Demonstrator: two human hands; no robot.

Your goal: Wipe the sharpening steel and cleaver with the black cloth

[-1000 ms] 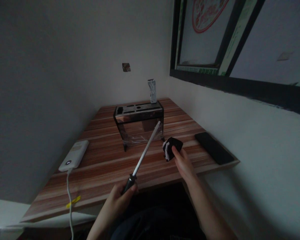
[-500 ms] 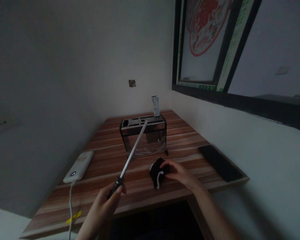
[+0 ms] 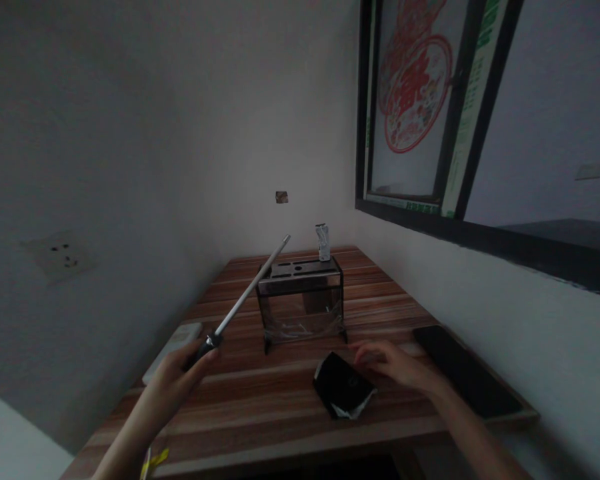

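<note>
My left hand (image 3: 180, 377) is closed around the black handle of a honing steel (image 3: 245, 299). Its long silvery rod slants up and away, and its tip shows above the left part of a knife block (image 3: 300, 283) with clear sides and a slotted top. A black folded piece (image 3: 343, 385), perhaps cloth or a pouch, with a whitish edge lies near the table's front. Just above and right of it is my right hand (image 3: 390, 363), fingers loosely bent and apart, with nothing in them.
A small grey-white object (image 3: 323, 242) stands at the block's back right. A black phone (image 3: 465, 367) lies along the right edge. A white power bank (image 3: 173, 347) is partly behind my left arm, with yellow tape (image 3: 155, 460) at the front edge. Walls border the wooden table (image 3: 250, 407).
My right hand has let go of the black piece, which now lies spread flatter. The honing steel has swung leftward with my left hand. The camera view has shifted too.
</note>
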